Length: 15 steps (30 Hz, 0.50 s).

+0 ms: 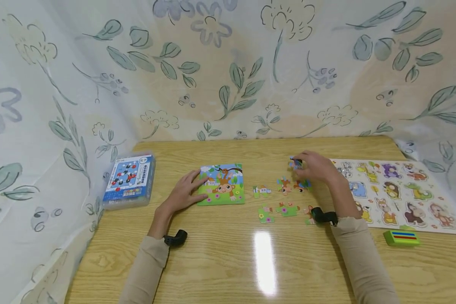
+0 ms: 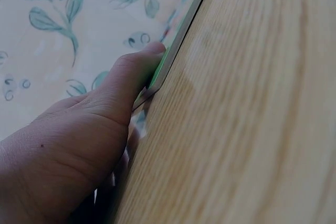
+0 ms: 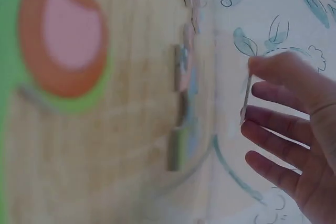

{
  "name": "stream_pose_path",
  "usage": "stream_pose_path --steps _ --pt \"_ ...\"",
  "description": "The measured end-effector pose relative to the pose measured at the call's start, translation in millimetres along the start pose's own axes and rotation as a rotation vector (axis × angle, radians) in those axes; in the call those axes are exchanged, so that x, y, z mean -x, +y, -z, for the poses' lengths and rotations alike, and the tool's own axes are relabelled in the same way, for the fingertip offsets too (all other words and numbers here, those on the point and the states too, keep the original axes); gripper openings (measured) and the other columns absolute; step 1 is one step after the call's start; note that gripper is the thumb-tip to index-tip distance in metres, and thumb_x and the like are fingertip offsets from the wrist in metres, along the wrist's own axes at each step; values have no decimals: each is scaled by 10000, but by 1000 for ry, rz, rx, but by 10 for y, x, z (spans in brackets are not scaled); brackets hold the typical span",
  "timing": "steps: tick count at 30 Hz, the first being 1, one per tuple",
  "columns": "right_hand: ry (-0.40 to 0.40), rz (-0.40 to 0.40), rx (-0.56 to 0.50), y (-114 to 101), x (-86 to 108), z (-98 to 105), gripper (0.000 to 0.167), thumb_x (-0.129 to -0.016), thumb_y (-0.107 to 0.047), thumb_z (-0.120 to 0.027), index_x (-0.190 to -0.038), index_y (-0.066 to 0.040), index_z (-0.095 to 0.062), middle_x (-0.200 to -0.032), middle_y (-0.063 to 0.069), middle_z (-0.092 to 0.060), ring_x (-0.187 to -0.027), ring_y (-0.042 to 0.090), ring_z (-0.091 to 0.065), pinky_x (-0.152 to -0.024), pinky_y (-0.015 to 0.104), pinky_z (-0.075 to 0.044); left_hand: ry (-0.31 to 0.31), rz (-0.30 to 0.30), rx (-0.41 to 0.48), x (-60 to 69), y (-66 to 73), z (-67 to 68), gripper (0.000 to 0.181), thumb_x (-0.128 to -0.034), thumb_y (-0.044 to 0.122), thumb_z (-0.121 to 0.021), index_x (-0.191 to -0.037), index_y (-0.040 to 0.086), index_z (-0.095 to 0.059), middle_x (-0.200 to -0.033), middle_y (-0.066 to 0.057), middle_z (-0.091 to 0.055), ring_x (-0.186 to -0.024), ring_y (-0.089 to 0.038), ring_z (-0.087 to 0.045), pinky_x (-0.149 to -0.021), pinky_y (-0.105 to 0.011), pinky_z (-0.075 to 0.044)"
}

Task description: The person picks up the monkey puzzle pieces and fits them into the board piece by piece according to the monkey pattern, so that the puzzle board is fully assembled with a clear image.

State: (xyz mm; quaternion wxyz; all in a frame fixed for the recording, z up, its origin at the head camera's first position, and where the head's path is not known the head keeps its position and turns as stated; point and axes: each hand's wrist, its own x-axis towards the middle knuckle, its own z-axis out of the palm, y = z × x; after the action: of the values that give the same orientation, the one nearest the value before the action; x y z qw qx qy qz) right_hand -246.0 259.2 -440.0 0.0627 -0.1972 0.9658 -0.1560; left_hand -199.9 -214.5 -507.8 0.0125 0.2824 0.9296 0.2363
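Observation:
My left hand (image 1: 182,192) rests with spread fingers on the left edge of a square monkey picture (image 1: 222,185); in the left wrist view the thumb of that hand (image 2: 89,124) lies on the thin board's edge. Farther right, my right hand (image 1: 317,166) pinches a small puzzle piece (image 1: 296,163) above the table; the right wrist view shows the thin piece (image 3: 245,98) edge-on between thumb and fingertips of the hand (image 3: 299,114). Loose pieces lie between the hands: a house piece (image 1: 261,191), a monkey face part (image 1: 286,189), a flower piece (image 1: 266,214) and several others.
A boxed set (image 1: 128,180) in clear wrap stands at the left. On the right lie a large animal board (image 1: 399,194) and a green block (image 1: 401,237) with blue and red stripes. A patterned curtain (image 1: 228,84) rises behind the wooden table (image 1: 213,261).

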Motion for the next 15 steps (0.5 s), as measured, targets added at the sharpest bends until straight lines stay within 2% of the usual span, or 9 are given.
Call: stream_pose_path --steps 5,10,15 --pt "25 33 -59 -111 6 81 473 -926 -284 -627 -1342 -67 -579 -1295 180 -557 -1126 379 -566 -837 519 -490 -1 2 -7 -2 -15 1 665 -912 358 -671 -1498 200 -400 -1608 -161 -216 -1486 -400 -169 -1174 -615 -174" --pt "44 99 -110 -219 16 131 483 -912 -246 -661 -1339 -40 -572 -1291 193 -560 -1125 395 -573 -882 540 -478 2 -1 1 -4 -15 1 664 -911 361 -672 -1497 207 -402 -1608 -156 -218 -1489 -396 -167 -1177 -613 -167" --pt "62 138 -115 -296 34 162 487 -905 -237 -668 -1343 -48 -569 -1310 188 -554 -1161 389 -561 -900 545 -479 10 -9 -6 4 -14 -4 668 -909 371 -672 -1497 204 -403 -1603 -163 -229 -1483 -401 -179 -1170 -620 -179"
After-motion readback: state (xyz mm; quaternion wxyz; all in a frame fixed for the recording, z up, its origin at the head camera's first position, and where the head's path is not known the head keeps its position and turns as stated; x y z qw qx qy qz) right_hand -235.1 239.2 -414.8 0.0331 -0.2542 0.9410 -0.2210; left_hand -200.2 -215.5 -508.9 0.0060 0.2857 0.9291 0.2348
